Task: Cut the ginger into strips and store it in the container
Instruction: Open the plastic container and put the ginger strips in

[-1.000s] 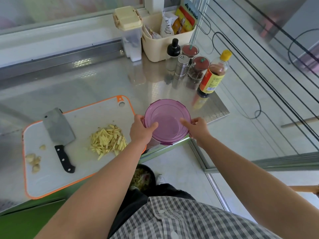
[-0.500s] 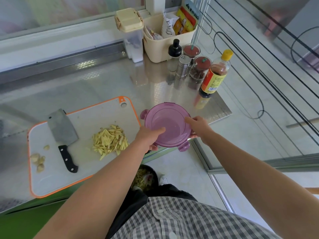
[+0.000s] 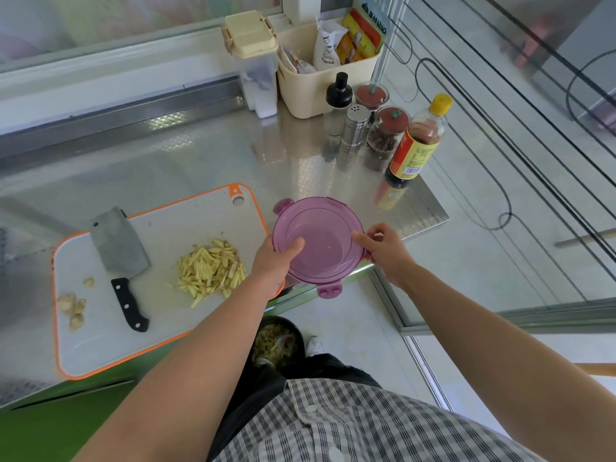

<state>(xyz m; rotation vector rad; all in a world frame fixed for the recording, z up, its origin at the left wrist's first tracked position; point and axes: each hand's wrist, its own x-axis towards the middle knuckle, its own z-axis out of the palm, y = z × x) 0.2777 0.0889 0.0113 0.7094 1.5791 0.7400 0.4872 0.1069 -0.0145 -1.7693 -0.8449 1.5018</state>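
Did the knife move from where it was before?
No. The knife lies at the same spot on the board, its blade near the board's far left corner, left of the ginger strips.

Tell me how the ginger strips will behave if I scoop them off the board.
The ginger strips lie as a loose heap of thin separate sticks, so they'll likely scatter rather than lift together. Freshly cut, they're probably damp and clingy. The cutting board looks smooth, so pushed strips should slide easily.

Purple container (image 3: pixel 320 243), orange-rimmed white cutting board (image 3: pixel 160 348), pale yellow ginger strips (image 3: pixel 210 270)
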